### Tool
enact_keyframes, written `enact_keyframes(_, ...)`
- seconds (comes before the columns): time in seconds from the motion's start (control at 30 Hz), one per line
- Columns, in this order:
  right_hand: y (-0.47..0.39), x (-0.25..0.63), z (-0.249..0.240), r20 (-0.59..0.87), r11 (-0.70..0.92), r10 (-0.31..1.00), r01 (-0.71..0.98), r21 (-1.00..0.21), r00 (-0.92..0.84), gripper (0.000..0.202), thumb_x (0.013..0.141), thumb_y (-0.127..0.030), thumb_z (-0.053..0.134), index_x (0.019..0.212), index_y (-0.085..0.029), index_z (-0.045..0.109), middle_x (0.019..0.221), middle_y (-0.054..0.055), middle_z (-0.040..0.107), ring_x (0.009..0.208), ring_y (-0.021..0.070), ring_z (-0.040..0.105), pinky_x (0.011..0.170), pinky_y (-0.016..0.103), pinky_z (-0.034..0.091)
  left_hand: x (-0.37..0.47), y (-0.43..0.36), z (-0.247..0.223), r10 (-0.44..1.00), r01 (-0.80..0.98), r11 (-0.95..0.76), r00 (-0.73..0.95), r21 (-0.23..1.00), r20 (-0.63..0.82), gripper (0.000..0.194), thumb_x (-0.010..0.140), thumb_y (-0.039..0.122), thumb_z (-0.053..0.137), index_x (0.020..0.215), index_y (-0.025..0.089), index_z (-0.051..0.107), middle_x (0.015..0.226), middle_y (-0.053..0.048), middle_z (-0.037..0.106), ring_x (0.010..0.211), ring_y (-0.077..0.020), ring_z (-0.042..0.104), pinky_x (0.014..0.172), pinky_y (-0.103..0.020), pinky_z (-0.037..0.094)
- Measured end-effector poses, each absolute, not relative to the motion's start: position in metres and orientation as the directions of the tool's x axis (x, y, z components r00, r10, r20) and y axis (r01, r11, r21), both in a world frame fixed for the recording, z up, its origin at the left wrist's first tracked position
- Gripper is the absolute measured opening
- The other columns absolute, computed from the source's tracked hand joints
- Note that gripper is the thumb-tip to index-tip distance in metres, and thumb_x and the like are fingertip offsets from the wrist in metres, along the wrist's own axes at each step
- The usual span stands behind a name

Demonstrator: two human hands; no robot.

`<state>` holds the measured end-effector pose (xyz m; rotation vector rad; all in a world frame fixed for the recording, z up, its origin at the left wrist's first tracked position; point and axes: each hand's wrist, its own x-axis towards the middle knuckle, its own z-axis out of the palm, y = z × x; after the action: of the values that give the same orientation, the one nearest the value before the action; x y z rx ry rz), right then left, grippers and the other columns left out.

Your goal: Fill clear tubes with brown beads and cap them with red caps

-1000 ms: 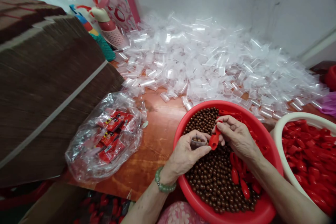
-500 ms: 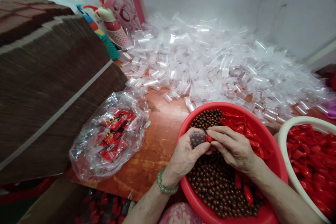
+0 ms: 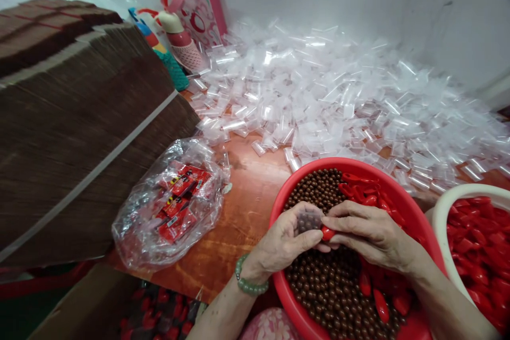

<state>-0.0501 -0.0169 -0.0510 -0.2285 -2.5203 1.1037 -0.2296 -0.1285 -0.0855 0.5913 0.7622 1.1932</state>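
Note:
Over a red basin (image 3: 292,183), my left hand (image 3: 285,239) is closed on a small clear plastic box (image 3: 309,220) with brown balls inside. My right hand (image 3: 372,231) pinches a small red plastic piece (image 3: 328,232) against the box's lower right end, and the two hands meet there. Beneath them the basin holds many brown balls (image 3: 330,295) and, along its right side, red plastic pieces (image 3: 380,305). Fingers cover part of the red piece and of the box.
Many clear plastic sleeves (image 3: 303,90) are heaped along the wall. A white tub (image 3: 440,212) of red pieces is at right. On the left are a crinkled clear bag (image 3: 135,234) with red packets and a strapped brown cardboard stack (image 3: 79,133); bottles (image 3: 179,42) stand behind.
Both hands stay together with the box and red piece, shifted slightly right and down in view. The whole scene has moved a little the same way as the camera turned.

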Motion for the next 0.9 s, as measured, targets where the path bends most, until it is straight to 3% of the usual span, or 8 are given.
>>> enact_keyframes(0.07, -0.017, -0.048, -0.05, 0.261, 0.66, 0.317, 0.015, -0.751, -0.912, 0.022, 0.095, -0.019, 0.055, 0.113, -0.02, 0.068, 0.091, 0.007, 0.068, 0.08, 0.0141, 0.067, 0.07, 0.023, 0.056, -0.23, -0.129, -0.086, 0.958, -0.586, 0.283, 0.214, 0.759, -0.192, 0.033, 0.083, 0.036, 0.071, 0.104, 0.017, 0.055, 0.093, -0.005, 0.066, 0.085, -0.0179, 0.069, 0.077, -0.03, 0.056)
enact_keyframes(0.17, -0.019, -0.047, -0.053, 0.27, 0.597, 0.496, 0.098, -0.796, -0.825, 0.017, 0.091, -0.022, 0.062, 0.106, -0.022, 0.07, 0.084, 0.005, 0.071, 0.075, 0.0161, 0.068, 0.067, 0.026, 0.056, -0.229, -0.13, -0.084, 0.959, -0.527, 0.271, 0.223, 0.805, -0.177, 0.031, 0.087, 0.037, 0.066, 0.107, 0.017, 0.054, 0.09, -0.007, 0.068, 0.085, -0.0173, 0.068, 0.08, -0.029, 0.053)
enact_keyframes(0.27, -0.024, -0.052, -0.057, 0.269, 0.474, 0.707, 0.156, -0.866, -0.654, 0.017, 0.087, -0.026, 0.067, 0.104, -0.026, 0.072, 0.086, 0.003, 0.074, 0.075, 0.0178, 0.07, 0.068, 0.028, 0.057, -0.228, -0.129, -0.081, 0.969, -0.372, 0.226, 0.182, 0.9, -0.168, 0.027, 0.089, 0.033, 0.061, 0.109, 0.016, 0.056, 0.093, -0.008, 0.067, 0.09, -0.0191, 0.064, 0.084, -0.032, 0.051)
enact_keyframes(0.33, -0.03, -0.061, -0.058, 0.257, 0.411, 0.763, 0.138, -0.901, -0.594, 0.017, 0.086, -0.028, 0.068, 0.102, -0.026, 0.073, 0.087, 0.002, 0.075, 0.075, 0.0179, 0.07, 0.068, 0.028, 0.058, -0.228, -0.128, -0.08, 0.974, -0.253, 0.197, 0.164, 0.947, -0.158, 0.023, 0.09, 0.029, 0.059, 0.11, 0.016, 0.059, 0.096, -0.007, 0.065, 0.092, -0.0198, 0.062, 0.086, -0.033, 0.049)
enact_keyframes(0.43, -0.038, -0.072, -0.059, 0.285, 0.419, 0.739, 0.085, -0.904, -0.611, 0.014, 0.086, -0.025, 0.068, 0.1, -0.024, 0.073, 0.084, 0.003, 0.074, 0.073, 0.0167, 0.069, 0.067, 0.028, 0.057, -0.228, -0.128, -0.082, 0.979, -0.212, 0.177, 0.135, 0.961, -0.151, 0.02, 0.09, 0.025, 0.057, 0.109, 0.017, 0.06, 0.098, -0.006, 0.064, 0.09, -0.019, 0.059, 0.086, -0.032, 0.048)
enact_keyframes(0.7, -0.037, -0.073, -0.061, 0.361, 0.522, 0.663, 0.059, -0.851, -0.655, 0.017, 0.086, -0.016, 0.066, 0.101, -0.022, 0.07, 0.084, 0.004, 0.072, 0.074, 0.0163, 0.067, 0.068, 0.029, 0.055, -0.228, -0.129, -0.082, 0.97, -0.37, 0.219, 0.187, 0.903, -0.159, 0.026, 0.088, 0.031, 0.059, 0.109, 0.014, 0.059, 0.087, -0.006, 0.064, 0.076, -0.0156, 0.061, 0.076, -0.028, 0.05)
enact_keyframes(0.9, -0.03, -0.068, -0.059, 0.332, 0.566, 0.574, 0.07, -0.821, -0.749, 0.016, 0.087, -0.013, 0.064, 0.1, -0.022, 0.067, 0.085, 0.002, 0.071, 0.074, 0.0143, 0.067, 0.069, 0.026, 0.054, -0.23, -0.128, -0.08, 0.966, -0.206, 0.194, 0.209, 0.959, -0.15, 0.02, 0.09, 0.034, 0.054, 0.095, 0.015, 0.056, 0.077, -0.004, 0.058, 0.068, -0.0134, 0.054, 0.064, -0.025, 0.044)
